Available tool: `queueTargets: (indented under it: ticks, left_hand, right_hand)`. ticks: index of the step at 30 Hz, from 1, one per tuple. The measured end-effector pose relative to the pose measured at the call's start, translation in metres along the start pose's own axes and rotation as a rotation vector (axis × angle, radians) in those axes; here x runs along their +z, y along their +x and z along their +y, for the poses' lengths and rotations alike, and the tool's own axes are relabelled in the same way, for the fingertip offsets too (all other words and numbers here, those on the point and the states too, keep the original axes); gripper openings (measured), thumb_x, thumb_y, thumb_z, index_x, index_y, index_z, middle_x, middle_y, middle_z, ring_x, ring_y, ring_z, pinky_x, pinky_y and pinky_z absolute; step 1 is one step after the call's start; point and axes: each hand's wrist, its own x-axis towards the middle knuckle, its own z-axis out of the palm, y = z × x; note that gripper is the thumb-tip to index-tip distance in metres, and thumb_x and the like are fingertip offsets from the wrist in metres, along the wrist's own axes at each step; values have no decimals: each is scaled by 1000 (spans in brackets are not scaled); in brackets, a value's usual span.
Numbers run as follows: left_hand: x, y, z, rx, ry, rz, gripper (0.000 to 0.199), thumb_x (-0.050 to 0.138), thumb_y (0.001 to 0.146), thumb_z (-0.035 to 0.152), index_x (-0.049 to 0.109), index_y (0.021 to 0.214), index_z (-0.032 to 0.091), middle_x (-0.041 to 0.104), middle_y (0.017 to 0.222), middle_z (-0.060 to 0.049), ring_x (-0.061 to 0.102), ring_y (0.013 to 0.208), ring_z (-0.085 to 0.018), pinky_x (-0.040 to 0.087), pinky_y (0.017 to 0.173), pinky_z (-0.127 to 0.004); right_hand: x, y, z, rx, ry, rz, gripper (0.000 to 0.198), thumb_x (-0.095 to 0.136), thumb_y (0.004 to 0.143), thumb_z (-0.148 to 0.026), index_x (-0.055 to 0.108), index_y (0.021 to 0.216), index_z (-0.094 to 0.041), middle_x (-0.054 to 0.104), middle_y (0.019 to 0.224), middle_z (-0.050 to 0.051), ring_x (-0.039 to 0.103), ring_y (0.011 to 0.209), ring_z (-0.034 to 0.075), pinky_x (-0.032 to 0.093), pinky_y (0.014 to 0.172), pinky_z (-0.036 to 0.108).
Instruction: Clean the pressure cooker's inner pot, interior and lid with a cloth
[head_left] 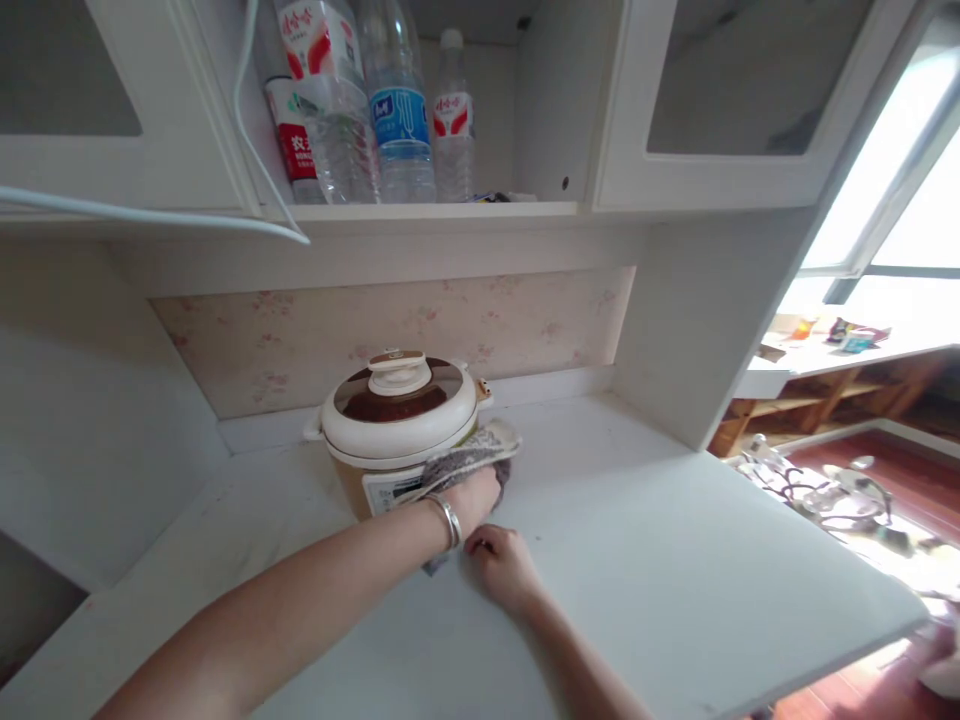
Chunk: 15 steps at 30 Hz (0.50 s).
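A rice cooker [401, 425] with a cream rim, a brown see-through lid and a tan body stands upright on the white desktop, near the back wall. My left hand [476, 495], a silver bracelet at its wrist, presses a grey-and-white cloth [472, 455] against the cooker's right front side. The cloth bunches around those fingers and hides part of them, along with some of the cooker's front panel [390, 490]. Just below and to the right, my right hand [504, 568] rests on the desktop with its fingers curled in; no object shows in it.
Above hangs a white cabinet [611, 110] with several plastic bottles [401, 120] on its open shelf. A white cable [187, 225] dangles at the upper left. Side panels [697, 320] flank the desktop [675, 560]. On the right are a window and a cluttered ledge [900, 350].
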Motion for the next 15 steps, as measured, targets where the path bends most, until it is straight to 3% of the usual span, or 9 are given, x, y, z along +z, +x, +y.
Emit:
queueTargets:
  ticks: [3,5,8,10,15]
  left_hand:
    - [-26,30,0,-35,108,75,37,46,80,5,70,108,6,62,119,-26,38,131,-37,24,107,-56]
    - [-33,40,3,-51,160,66,40,43,81,3,69,110,6,60,122,-26,35,134,-36,17,109,-57]
    - [-24,32,9,-42,150,-33,35,47,79,4,73,100,14,72,98,-19,58,112,-31,24,108,-53]
    - [-11,16,13,-13,91,-69,29,51,78,6,73,92,17,74,85,-14,65,97,-27,33,105,-45]
    - [17,-32,24,3,-89,7,29,47,80,8,65,101,11,70,98,-19,61,106,-29,44,93,-41]
  right_hand:
    - [-2,0,0,-1,61,30,36,41,69,-5,72,77,-21,71,80,0,62,78,14,41,75,21]
    - [-4,0,-1,-1,88,42,35,41,68,-5,72,75,-21,70,78,0,61,76,14,41,74,21]
    - [-6,-3,-2,-7,123,79,33,41,67,-6,70,72,-20,69,74,-1,61,73,13,41,71,20]
    - [-9,-7,-1,-8,142,135,29,41,68,-8,67,67,-19,67,69,-1,60,68,13,40,67,19]
    - [-16,-21,1,14,155,431,27,34,80,-16,57,67,-18,60,68,3,53,69,14,40,68,23]
